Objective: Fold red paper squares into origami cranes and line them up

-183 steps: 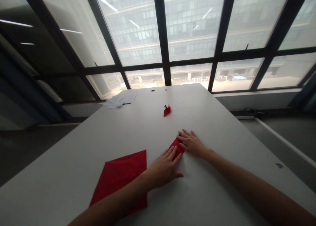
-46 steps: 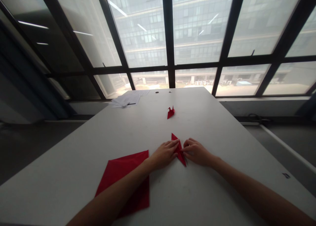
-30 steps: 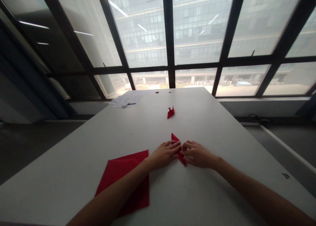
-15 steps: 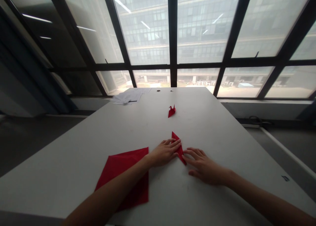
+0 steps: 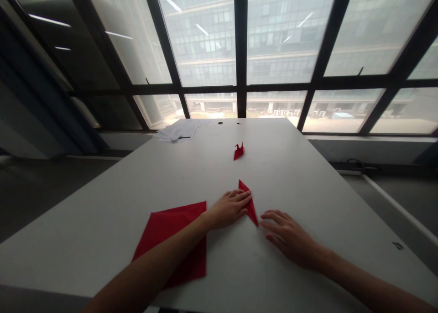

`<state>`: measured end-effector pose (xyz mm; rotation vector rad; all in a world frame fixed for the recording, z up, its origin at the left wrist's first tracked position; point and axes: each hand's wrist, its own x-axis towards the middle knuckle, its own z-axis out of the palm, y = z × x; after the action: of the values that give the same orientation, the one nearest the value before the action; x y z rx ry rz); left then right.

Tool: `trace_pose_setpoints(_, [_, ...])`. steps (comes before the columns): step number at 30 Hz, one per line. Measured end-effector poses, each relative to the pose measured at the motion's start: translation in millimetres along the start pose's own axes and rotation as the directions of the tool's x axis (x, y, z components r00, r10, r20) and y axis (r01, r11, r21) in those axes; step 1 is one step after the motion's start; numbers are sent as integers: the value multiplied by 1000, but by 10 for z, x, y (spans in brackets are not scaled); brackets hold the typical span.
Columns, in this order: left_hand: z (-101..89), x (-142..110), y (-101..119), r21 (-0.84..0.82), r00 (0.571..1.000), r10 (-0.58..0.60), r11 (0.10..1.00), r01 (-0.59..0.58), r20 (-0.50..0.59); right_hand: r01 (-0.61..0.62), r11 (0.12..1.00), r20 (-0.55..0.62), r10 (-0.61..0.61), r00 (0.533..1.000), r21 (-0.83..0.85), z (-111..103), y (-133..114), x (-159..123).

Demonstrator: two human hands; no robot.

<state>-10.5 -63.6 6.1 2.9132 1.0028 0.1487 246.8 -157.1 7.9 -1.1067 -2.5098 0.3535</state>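
Note:
A narrow piece of folded red paper (image 5: pixel 252 211) lies on the white table (image 5: pixel 137 180), pointed at its far and near ends. Across its middle rests my left hand (image 5: pixel 230 208), fingers stretched out flat and covering part of it. My right hand (image 5: pixel 285 235) is just right of the paper's near tip, apart from it, with loosely curved, spread fingers and nothing in them. Under my left forearm is a larger red paper sheet (image 5: pixel 178 217), partly hidden by the arm. Farther off stands a red origami crane (image 5: pixel 239 152).
White papers (image 5: pixel 178 131) with a dark pen (image 5: pixel 185 137) on them lie at the table's far left. A small dark mark (image 5: pixel 398 245) shows near the right edge. Beyond the table is a wall of dark-framed windows (image 5: pixel 241 53).
My right hand has drawn back to the right and slightly nearer me, off the folded paper's near end. My left hand stays on the paper.

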Motion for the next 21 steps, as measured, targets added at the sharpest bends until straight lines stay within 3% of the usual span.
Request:
trace_pose_setpoints(3, [-4,6,47,26,996,-25,999,28,-84,-59,998,-99,60,993,12,2,10,114])
trace_pose_setpoints(6, [-10,-11,79,37,988,-51,998,57,-144,-55,997,-91,50,995,-58,-9,52,246])
trace_pose_setpoints(15, [-45,-16,38,-95,988,19,995,-34,-152,70,959,-96,-100,990,-276,51,176,335])
trace_pose_setpoints(21, [-23,10,22,-127,980,-12,992,-14,-198,-38,992,-169,17,985,-122,172,186,290])
